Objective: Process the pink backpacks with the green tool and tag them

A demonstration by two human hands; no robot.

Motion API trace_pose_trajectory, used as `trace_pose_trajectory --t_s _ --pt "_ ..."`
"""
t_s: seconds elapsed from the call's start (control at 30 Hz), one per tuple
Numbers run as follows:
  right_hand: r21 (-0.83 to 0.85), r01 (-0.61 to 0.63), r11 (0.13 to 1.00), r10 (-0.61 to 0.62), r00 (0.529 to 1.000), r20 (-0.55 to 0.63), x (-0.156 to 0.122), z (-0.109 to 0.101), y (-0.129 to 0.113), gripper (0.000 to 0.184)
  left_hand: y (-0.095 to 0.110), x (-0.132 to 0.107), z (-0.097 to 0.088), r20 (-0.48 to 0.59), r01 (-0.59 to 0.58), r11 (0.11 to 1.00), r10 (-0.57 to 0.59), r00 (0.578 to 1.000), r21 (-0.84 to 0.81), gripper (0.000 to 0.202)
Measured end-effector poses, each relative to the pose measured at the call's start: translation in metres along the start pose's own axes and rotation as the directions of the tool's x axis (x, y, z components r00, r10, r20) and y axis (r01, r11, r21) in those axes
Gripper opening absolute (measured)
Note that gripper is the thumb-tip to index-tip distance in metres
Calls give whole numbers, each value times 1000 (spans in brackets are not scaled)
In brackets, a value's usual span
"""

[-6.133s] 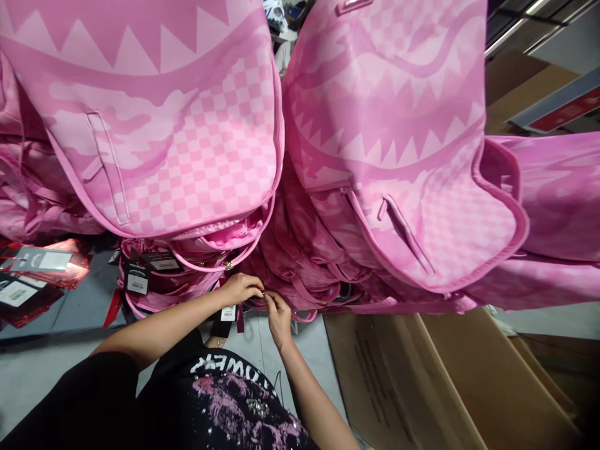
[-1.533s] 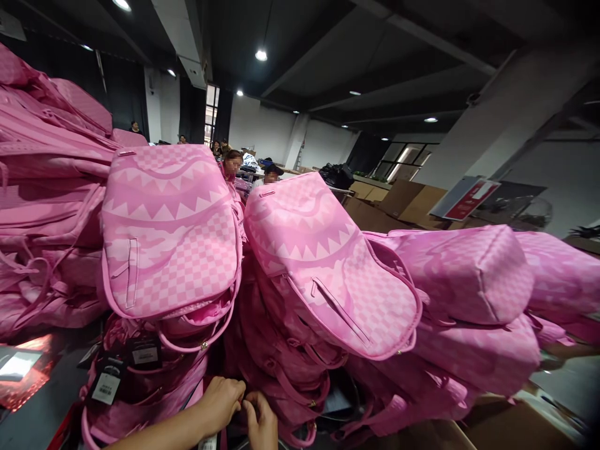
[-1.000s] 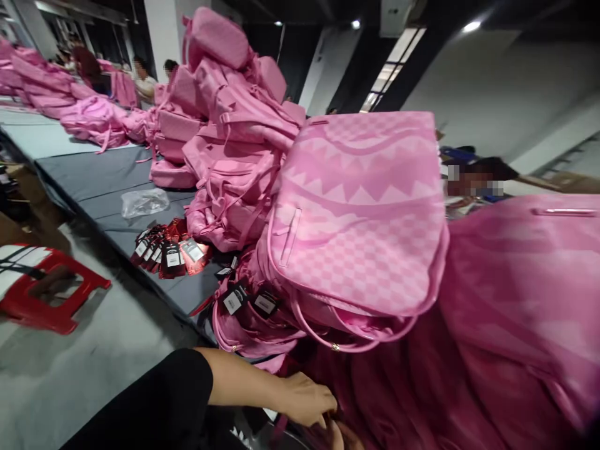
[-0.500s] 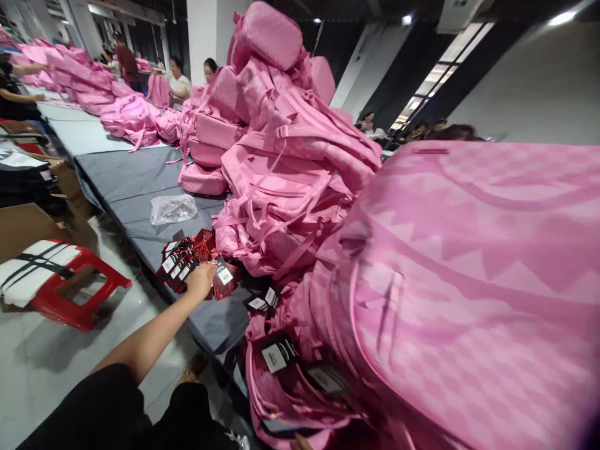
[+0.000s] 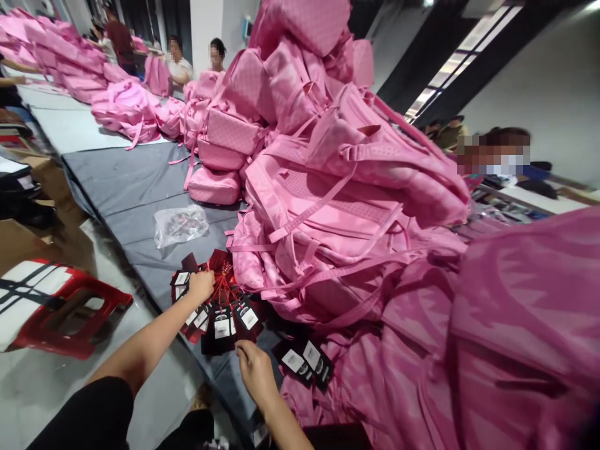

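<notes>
A bundle of black-and-red hang tags [image 5: 224,325] with white labels and red strings lies fanned out on the grey-covered table. My left hand [image 5: 201,286] is closed over the upper left of the bundle, its fingers at the tags and strings. Just below the bundle is my right hand [image 5: 255,369], its fingers curled and its fingertips by a tag's lower edge; whether they pinch anything is hidden. Two more hang tags [image 5: 307,361] rest against a pink backpack [image 5: 515,325] on the right.
A tall heap of pink backpacks [image 5: 347,181] rises behind the tags. A clear plastic bag [image 5: 181,226] lies on the table [image 5: 122,181]. On the floor at left stands a red stool [image 5: 70,312] with a white pad, near cardboard boxes [image 5: 23,240]. Several people sit or stand farther back.
My right hand has come from the bottom edge up to the tags. The tags are spread wider under my left hand. The large backpack at right has tipped lower and away.
</notes>
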State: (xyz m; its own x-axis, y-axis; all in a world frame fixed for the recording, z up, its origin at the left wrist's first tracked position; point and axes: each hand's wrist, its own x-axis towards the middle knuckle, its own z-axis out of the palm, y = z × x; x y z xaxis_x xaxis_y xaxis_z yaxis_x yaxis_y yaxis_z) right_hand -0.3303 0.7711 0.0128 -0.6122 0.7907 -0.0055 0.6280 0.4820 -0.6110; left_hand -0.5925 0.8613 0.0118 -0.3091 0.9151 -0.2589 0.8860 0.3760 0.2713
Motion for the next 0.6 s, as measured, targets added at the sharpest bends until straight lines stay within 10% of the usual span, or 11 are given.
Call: trace_pose_trajectory --t_s 0.33,0.6 --pt "-195 -86 977 120 978 171 159 20 -14 55 1 -3 -5 -10 -89 989 91 996 116 24" --pt "-210 -124 970 171 960 222 187 22 -16 54 3 7 -3 86 -97 987 86 993 130 23"
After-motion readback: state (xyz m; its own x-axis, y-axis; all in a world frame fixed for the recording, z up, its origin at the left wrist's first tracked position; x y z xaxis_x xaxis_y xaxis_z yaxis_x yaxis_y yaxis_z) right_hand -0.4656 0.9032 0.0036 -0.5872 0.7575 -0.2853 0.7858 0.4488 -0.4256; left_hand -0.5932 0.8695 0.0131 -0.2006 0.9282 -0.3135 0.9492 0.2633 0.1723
